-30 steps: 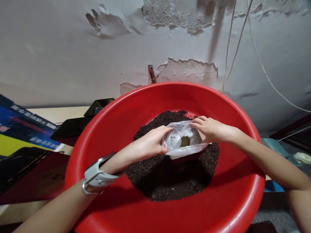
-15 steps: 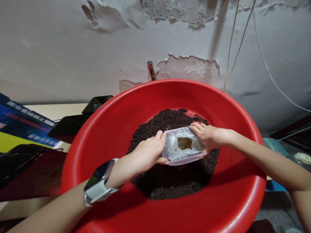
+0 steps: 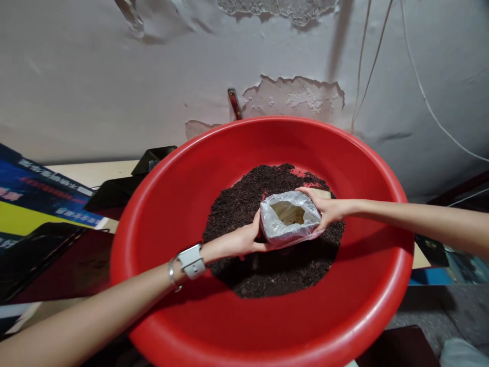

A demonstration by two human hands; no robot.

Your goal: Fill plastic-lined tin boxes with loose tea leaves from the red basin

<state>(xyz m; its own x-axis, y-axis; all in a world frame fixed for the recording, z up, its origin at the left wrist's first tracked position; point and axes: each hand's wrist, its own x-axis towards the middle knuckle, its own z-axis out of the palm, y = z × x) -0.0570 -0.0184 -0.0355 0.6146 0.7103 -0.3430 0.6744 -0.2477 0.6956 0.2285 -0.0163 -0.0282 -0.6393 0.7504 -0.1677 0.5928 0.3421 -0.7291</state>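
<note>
A large red plastic basin (image 3: 191,183) fills the middle of the view, with a heap of dark grains (image 3: 244,204) in its bottom. Over the heap I hold a clear plastic bag (image 3: 284,230) with its mouth open upward; something pale brown lies inside. My left hand (image 3: 244,239), with a white watch on the wrist, grips the bag's left side from below. My right hand (image 3: 324,209) is closed on the bag's right edge.
A peeling white wall (image 3: 114,86) stands right behind the basin, with thin white cables (image 3: 416,81) hanging at the right. A blue and yellow printed box (image 3: 38,199) and dark flat objects (image 3: 110,193) lie at the left.
My arms have stretched out further from me. My left hand turned from over the bag's rim to under its side. The bag's mouth stands more squarely open.
</note>
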